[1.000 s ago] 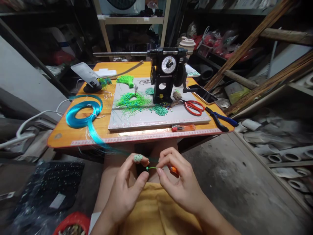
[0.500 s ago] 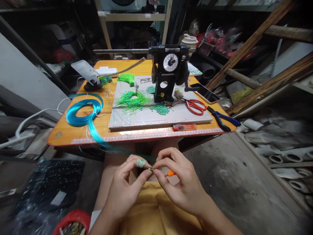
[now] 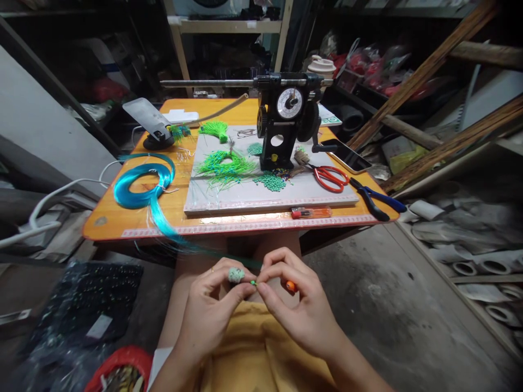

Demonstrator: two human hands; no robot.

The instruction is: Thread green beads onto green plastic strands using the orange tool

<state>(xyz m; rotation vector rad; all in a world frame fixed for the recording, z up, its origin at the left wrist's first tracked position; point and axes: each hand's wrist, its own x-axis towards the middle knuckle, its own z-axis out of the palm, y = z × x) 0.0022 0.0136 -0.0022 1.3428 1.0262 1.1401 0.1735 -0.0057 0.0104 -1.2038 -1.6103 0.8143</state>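
Two hands, left hand (image 3: 210,305) and right hand (image 3: 302,307), pinch a tiny green strand (image 3: 254,283) between their fingertips above yellow cloth (image 3: 253,343), apparently adjusting it, the next move likely needing steady, light pressure.

Blue strands (image 3: 163,219) obstruct the table (image 3: 134,219) at front left; passage opens right, before the black machine (image 3: 281,128).

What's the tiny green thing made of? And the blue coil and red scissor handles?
Tiny green thing: maybe plastic, from its bright colour, but too small to be sure.
Blue coil: probably glossy, nylon-like plastic; its fine strands gleam.
Red scissor handles: likely smooth, shiny plastic, evenly coloured.
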